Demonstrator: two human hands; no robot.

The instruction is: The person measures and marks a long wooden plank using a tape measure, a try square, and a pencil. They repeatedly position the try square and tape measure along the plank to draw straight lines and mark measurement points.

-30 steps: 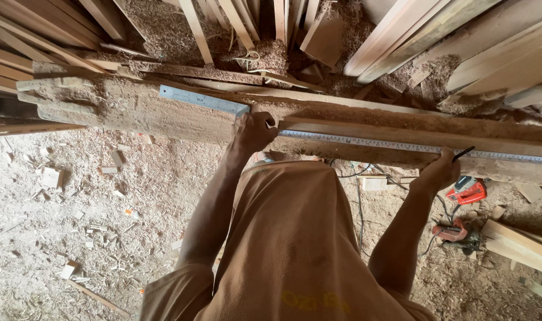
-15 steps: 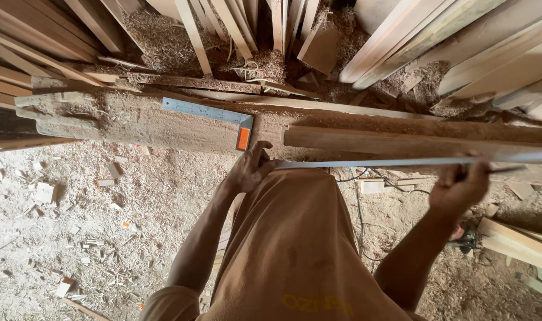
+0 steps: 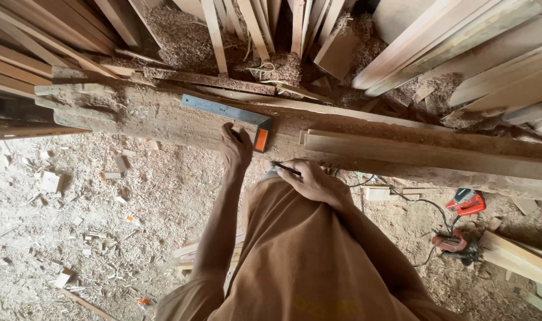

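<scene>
Long rule gone — pencil [image 3: 287, 170] half-hidden in right hand [image 3: 309, 181]

Red power tool [image 3: 465, 202] on sawdust floor [image 3: 74, 238], leaning planks [image 3: 461, 47], offcuts [image 3: 49, 181]

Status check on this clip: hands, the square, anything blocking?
Left hand pressing the metal square flat on the rough beam. Right hand gripping a pencil. Nothing blocking the square.

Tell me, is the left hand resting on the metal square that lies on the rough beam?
Yes, the left hand presses on the try square near its orange stock, on the rough wooden beam.
</scene>
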